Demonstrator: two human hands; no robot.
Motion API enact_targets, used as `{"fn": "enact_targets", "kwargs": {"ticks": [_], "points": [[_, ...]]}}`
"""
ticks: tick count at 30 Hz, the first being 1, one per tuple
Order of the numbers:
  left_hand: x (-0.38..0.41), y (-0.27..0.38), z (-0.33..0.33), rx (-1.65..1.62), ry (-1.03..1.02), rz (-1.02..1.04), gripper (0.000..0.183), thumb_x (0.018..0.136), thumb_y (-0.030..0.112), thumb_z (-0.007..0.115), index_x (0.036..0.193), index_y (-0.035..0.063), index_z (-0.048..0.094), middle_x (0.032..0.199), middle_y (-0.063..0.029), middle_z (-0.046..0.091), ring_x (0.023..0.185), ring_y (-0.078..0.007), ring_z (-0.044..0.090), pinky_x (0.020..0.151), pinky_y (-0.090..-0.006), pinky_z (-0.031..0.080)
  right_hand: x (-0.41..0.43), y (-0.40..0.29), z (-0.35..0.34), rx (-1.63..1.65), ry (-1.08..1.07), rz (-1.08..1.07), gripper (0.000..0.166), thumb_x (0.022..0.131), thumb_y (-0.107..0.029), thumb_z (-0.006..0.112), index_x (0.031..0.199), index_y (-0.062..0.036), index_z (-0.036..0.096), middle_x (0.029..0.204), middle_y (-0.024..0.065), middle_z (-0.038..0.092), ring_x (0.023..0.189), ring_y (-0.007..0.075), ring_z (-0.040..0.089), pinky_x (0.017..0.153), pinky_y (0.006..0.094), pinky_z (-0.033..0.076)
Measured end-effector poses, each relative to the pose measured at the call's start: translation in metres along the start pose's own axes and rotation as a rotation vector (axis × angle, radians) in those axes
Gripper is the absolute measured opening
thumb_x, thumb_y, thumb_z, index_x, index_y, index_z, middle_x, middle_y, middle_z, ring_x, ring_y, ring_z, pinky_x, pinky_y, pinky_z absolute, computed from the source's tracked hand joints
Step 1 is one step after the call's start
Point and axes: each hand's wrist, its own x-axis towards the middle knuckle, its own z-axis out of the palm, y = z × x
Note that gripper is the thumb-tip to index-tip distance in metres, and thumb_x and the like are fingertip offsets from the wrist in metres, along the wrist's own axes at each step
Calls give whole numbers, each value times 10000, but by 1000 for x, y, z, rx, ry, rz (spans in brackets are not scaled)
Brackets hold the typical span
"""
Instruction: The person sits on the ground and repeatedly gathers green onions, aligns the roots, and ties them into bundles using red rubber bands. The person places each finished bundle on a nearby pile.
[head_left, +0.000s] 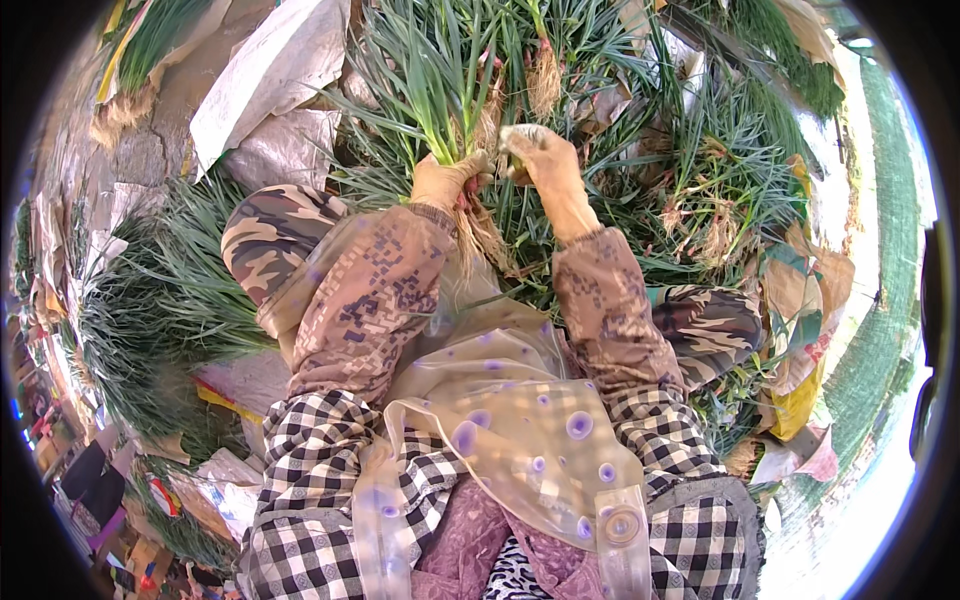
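Note:
My left hand (450, 178), in a pale glove, is closed around a bunch of green plants (442, 135) that look like spring onions or garlic greens. Their leaves point away from me; the reddish bases and stringy roots (476, 232) hang below my fist, over the clear apron (517, 360). Just right of that bunch, my right hand (536, 154) is raised in a similar glove with its fingers curled; whether something small is between them cannot be told. Beyond it lies another plant with pale roots (544, 79).
Loose green plants with roots (716, 217) are heaped at the right. More bundles lie at the left (165, 292) and upper left (154, 52). Whitish sacking (274, 75) lies at the upper left, and a yellow bag (796, 405) at the right. My camouflage-covered knees flank the work area.

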Motion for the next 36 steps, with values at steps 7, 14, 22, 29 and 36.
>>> {"fn": "enact_targets", "kwargs": {"ticks": [7,14,22,29,36], "points": [[-15,-15,3,-40,-35,63,261,780,110,716,944,-37,576,698,-99,647,501,-112,547,433,-219,401,26,25,22,-461,97,-215,263,818,-215,658,913,24,601,758,74,614,590,148,574,566,282,470],[-18,-28,-7,-143,-325,-54,252,831,158,664,936,-64,606,754,-115,646,536,-136,561,554,-257,513,-3,64,4,842,-181,289,105,871,-96,553,895,6,551,665,34,503,514,150,449,473,305,402],[-27,-22,-9,-110,-560,-115,298,887,242,583,975,-41,609,740,-115,646,613,-191,637,472,-246,502,-20,16,-18,738,-449,301,106,858,-143,608,867,-64,539,592,1,465,482,170,463,431,326,395],[-36,-21,-15,-296,-620,-151,315,926,224,521,1051,-61,572,803,-88,635,644,-156,604,561,-249,505,-22,22,-9,775,-357,292,81,857,-87,591,860,-32,532,613,34,497,502,173,488,444,344,443],[-13,-44,-20,-460,-370,-260,273,944,229,488,960,-29,577,716,-35,578,547,-114,515,488,-229,466,-51,-1,17,374,-66,54,68,882,-37,540,882,22,573,672,72,567,535,164,545,453,299,461]]}}
